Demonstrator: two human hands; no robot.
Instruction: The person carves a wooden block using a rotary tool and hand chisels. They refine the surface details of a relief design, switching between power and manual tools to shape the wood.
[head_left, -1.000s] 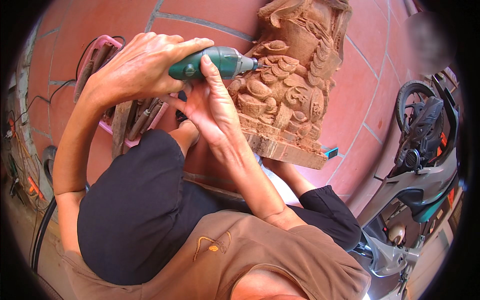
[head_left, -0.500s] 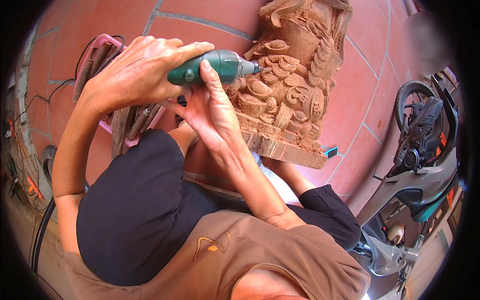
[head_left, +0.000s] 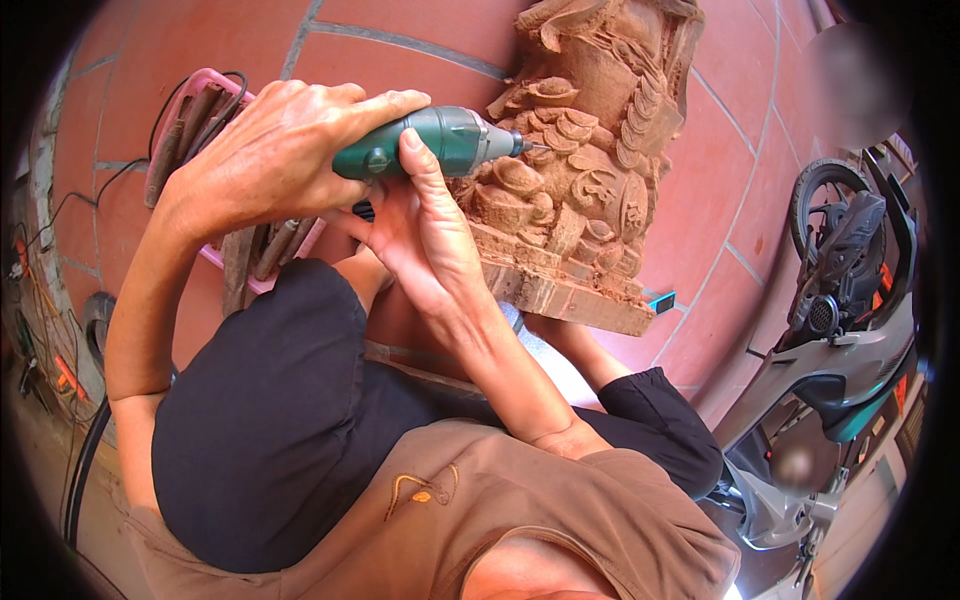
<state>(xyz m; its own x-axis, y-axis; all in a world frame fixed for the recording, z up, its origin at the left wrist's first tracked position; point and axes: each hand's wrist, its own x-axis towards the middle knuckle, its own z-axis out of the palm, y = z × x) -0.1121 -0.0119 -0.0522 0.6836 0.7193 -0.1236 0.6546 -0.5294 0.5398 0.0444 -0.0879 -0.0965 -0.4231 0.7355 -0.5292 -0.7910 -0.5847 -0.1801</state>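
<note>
A green rotary tool [head_left: 432,142] with a grey nose is held between my two hands, its thin bit pointing right at the carving. My left hand [head_left: 275,140] wraps the tool's rear end from above, its index finger stretched along the top. From below, my right hand [head_left: 425,225] supports the body, thumb pressed on the near side; its other fingers are partly hidden. The brown wooden carving [head_left: 590,150], covered in coins, ingots and rounded lumps, stands on a block base. The bit's tip lies over the carved coins; whether it touches them I cannot tell.
A pink basket [head_left: 205,75] of chisel-like wooden-handled tools sits left, partly behind my left arm. A black cord [head_left: 125,172] runs across the red tiled floor [head_left: 400,65]. My bent knees flank the work. A motorbike [head_left: 835,330] stands at right; a small blue item [head_left: 662,303] lies by the base.
The rotary tool's nose has shifted slightly right and down, and more of the thin bit shows against the carving. Both hands keep nearly the same grip.
</note>
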